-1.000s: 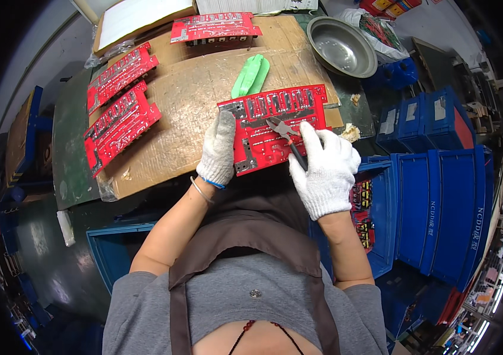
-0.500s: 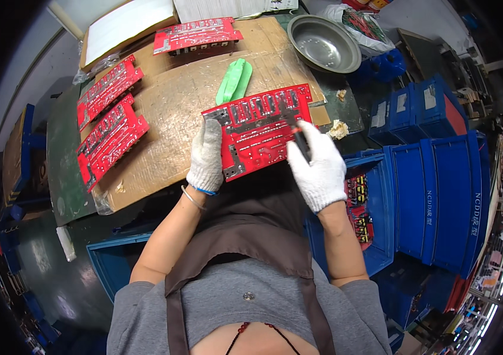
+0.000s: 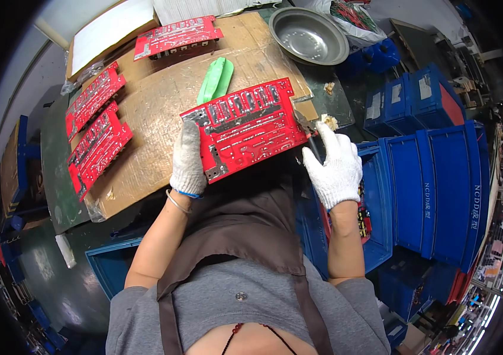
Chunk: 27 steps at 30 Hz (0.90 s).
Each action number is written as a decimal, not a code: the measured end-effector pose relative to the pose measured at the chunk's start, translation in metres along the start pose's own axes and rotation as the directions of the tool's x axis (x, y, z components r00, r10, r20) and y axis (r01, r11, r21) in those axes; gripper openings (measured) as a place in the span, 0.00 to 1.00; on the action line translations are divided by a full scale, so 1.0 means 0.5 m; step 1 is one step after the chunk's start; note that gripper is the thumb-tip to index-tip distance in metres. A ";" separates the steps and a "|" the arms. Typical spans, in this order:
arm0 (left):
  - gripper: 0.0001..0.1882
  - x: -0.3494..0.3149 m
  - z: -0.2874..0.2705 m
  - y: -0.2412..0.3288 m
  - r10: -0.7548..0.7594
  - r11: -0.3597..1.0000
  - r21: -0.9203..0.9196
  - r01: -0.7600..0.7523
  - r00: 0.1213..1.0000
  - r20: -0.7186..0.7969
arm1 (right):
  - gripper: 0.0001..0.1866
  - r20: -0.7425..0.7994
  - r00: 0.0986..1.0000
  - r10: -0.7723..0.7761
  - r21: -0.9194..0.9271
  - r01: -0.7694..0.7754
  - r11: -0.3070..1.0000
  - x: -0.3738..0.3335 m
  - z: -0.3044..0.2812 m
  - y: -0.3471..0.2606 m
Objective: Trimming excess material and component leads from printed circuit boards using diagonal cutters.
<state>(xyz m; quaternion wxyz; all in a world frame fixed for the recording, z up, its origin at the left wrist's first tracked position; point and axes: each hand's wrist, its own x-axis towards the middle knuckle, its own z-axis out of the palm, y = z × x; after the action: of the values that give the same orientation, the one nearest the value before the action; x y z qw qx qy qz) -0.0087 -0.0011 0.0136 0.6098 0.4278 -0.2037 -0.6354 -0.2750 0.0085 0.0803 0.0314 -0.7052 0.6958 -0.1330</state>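
The step in hand looks like hand work on the solder side of a red circuit board (image 3: pixel 251 127), which is in the middle of the frame, tilted, over the near edge of the cardboard (image 3: pixel 145 142) that covers the bench (image 3: pixel 65 198). The gloved left hand (image 3: pixel 187 158) has its grip clamped on the board's left edge, thumb on the upper face; the fingers beneath are hidden. The gloved right hand (image 3: pixel 335 167), right of centre, has its grip closed around the handles of the cutters (image 3: pixel 315 146). Their tips point up and to the left, just beside the board's right edge; whether they touch it, or how far the blades are parted, I cannot tell.

As I judge it, the board is partway through being gone over. A further move with the cutters would call for a firm left grip, the board turned so that the chosen spot faces the blades, and a light approach that spares the nearby solder joints.

Three similar boards lie in the upper left of the frame: a far board (image 3: pixel 177 37), an upper left board (image 3: pixel 94 97) and a lower left board (image 3: pixel 99 151). A green strip (image 3: pixel 216 78) lies just beyond the held board.
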 end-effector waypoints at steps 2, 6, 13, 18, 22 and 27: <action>0.30 0.001 0.002 0.000 -0.016 1.000 -0.011 0.016 1.000 -0.023 | 0.29 0.000 1.000 0.013 0.024 -0.013 1.000 -0.001 -0.002 0.010; 0.31 -0.002 0.023 0.009 0.036 0.999 -0.021 -0.036 0.999 -0.023 | 0.30 -0.013 1.000 -0.012 0.027 0.013 1.000 -0.014 -0.010 0.030; 0.31 -0.001 0.005 0.005 -0.002 1.000 -0.015 0.002 0.999 -0.036 | 0.32 0.001 0.994 -0.107 -0.006 0.107 0.994 -0.028 -0.009 0.055; 0.33 -0.006 0.012 0.008 0.001 0.999 -0.033 -0.001 1.000 -0.015 | 0.31 -0.085 0.969 -0.232 -0.086 0.224 0.971 -0.003 0.006 0.039; 0.31 -0.002 0.001 0.002 -0.006 1.000 -0.010 0.006 0.999 -0.039 | 0.32 -0.125 0.950 -0.288 -0.138 0.270 0.953 0.011 0.022 0.035; 0.28 0.005 -0.006 -0.005 0.001 1.000 -0.014 -0.002 0.998 -0.059 | 0.26 0.030 0.991 -0.131 0.130 0.126 0.983 0.020 0.024 0.039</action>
<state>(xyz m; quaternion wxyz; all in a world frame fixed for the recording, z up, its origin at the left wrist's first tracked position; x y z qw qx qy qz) -0.0076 -0.0020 0.0091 0.6189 0.4422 -0.1815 -0.6233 -0.2911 -0.0035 0.0656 0.0811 -0.7475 0.6382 -0.1655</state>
